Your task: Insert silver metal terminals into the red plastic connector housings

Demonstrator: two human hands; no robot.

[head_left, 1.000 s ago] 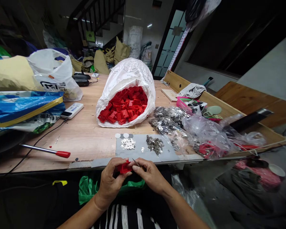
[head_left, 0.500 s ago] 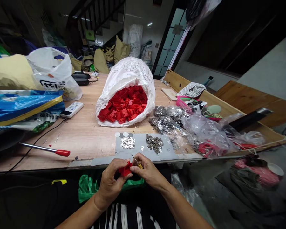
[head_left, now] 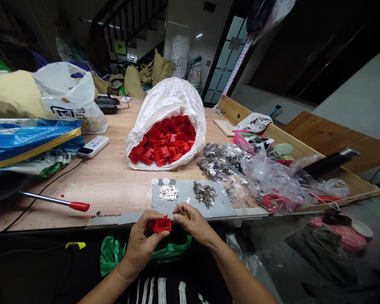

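Note:
My left hand (head_left: 142, 240) is closed on a small red plastic part (head_left: 161, 224), held just below the table's front edge. My right hand (head_left: 193, 224) pinches a thin metal tool with a yellow handle (head_left: 181, 211), its tip pointing up and left, right beside the red part. In front of both hands lies a grey mat (head_left: 190, 198) with a shiny pile of small metal pieces (head_left: 169, 192) and a darker pile (head_left: 205, 192). Behind it, a white sack (head_left: 167, 122) lies open, full of the same red parts.
Clear bags of metal pieces (head_left: 223, 162) and crumpled plastic (head_left: 272, 179) crowd the right. A red-handled screwdriver (head_left: 55, 201), a white remote (head_left: 93, 146) and a black cable lie left. Blue, yellow and white bags (head_left: 34, 118) fill the far left. A green bag (head_left: 109, 257) hangs below the table.
Both hands have shifted slightly toward the table edge. The red part has turned in my left hand and now shows a flat side. The tool has lifted clear of it.

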